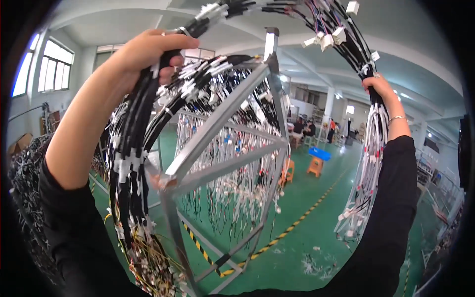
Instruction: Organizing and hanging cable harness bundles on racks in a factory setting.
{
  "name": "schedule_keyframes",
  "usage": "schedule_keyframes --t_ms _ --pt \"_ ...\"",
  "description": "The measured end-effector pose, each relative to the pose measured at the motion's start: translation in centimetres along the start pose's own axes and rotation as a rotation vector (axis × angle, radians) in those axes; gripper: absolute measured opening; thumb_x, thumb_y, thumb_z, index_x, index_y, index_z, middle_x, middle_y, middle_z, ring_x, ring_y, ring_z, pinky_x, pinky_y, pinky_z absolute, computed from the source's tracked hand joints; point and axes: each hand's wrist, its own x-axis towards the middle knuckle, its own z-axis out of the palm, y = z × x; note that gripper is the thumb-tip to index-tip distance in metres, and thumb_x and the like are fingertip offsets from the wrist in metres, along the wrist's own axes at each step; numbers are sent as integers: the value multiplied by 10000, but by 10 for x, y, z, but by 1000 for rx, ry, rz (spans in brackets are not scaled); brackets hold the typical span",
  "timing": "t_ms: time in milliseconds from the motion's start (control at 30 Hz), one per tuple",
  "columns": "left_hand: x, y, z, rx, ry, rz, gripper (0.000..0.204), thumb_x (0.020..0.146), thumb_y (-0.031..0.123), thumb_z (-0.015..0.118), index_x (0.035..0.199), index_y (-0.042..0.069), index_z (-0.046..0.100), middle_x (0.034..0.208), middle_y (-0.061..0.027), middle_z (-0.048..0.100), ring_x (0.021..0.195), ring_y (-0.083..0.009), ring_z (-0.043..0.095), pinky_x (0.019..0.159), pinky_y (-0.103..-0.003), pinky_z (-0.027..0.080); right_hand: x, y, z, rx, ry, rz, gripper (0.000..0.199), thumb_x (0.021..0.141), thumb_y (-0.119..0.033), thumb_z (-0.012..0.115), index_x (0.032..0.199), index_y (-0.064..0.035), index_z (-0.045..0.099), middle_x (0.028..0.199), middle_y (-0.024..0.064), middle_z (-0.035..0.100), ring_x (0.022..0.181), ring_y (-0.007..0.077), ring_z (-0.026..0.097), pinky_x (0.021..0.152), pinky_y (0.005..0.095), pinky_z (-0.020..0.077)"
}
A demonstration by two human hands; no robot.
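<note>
A thick bundle of wire harnesses, black-sleeved with white connectors, arches high in front of me. My left hand is wrapped round its left part, and the cables hang down past my wrist to a tangle of yellow, red and white ends. On the right, my right hand grips the bundle's other side; grey-white wires with red marks dangle below it. Between my arms stands a grey metal rack, with more wire harnesses draped over it. The top of the arch runs out of view.
A heap of dark harnesses lies along the far left. Beyond the rack are a blue-topped orange stool and several people. Yellow-black floor tape crosses the green floor, where white scraps lie.
</note>
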Motion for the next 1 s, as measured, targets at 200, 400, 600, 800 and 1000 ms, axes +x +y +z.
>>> schedule_keyframes --t_ms 200,400,600,800,1000 --pt "102 -7 18 234 132 -5 259 853 279 699 929 53 600 617 22 510 451 -56 454 414 -221 397 110 59 48 181 -75 36 112 659 -138 603 599 -49 572 568 34 544 513 119 520 505 260 406" --pt "124 -40 10 457 322 -251 264 857 286 697 935 50 608 634 9 510 446 -62 437 412 -223 392 177 95 183 277 -256 -43 97 684 -94 611 595 -56 610 597 29 582 520 123 544 518 260 425" --pt "75 -33 45 521 343 -169 253 876 257 664 939 35 561 619 16 482 425 -52 431 398 -219 386 159 159 236 590 -320 3 122 690 -120 599 600 -37 591 575 46 561 522 120 513 513 256 368" --pt "66 -48 46 463 240 -204 181 849 149 610 847 -26 566 755 -135 673 454 -97 551 401 -228 437 138 153 268 677 -390 24 144 715 -143 599 610 -47 573 557 39 534 511 113 479 526 248 341" --pt "60 -82 26 225 19 -277 351 875 203 646 1102 -44 541 1226 -279 589 1098 -313 635 856 -392 565 143 168 313 673 -448 -1 133 741 -167 610 654 -67 609 613 19 562 544 109 504 545 251 380"
